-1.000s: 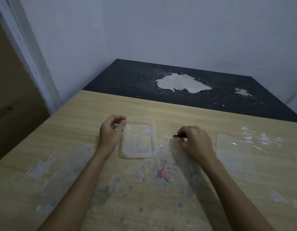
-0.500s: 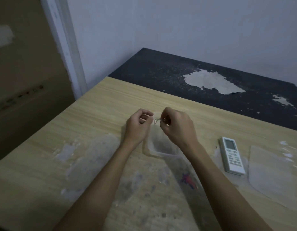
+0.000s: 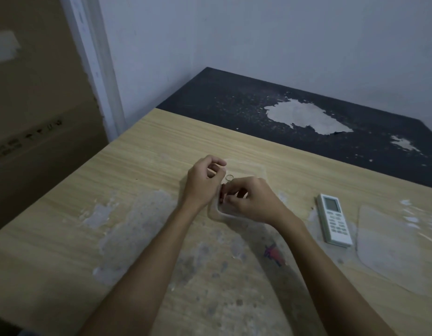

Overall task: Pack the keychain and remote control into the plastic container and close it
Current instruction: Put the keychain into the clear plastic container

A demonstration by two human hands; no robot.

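Note:
A clear plastic container [image 3: 256,169] lies on the wooden table [image 3: 149,151] in the middle of the view. My right hand [image 3: 252,198] is over it, pinching a small keychain [image 3: 227,183] with a metal ring and a dark red part, low inside the container. My left hand [image 3: 202,181] rests at the container's left rim, fingers curled on its edge. The white remote control [image 3: 333,219] lies on the table to the right, untouched. The clear lid [image 3: 394,243] lies flat further right.
A dark, speckled surface [image 3: 307,112] with worn pale patches adjoins the table's far side, against a white wall. A door frame [image 3: 93,64] stands at the left. A red-blue mark [image 3: 273,254] shows on the scuffed tabletop near my right forearm.
My right hand carried the keychain from the table to the container and lowered it inside. My left hand stayed at the container's left edge. The view shifted left, bringing the remote into sight.

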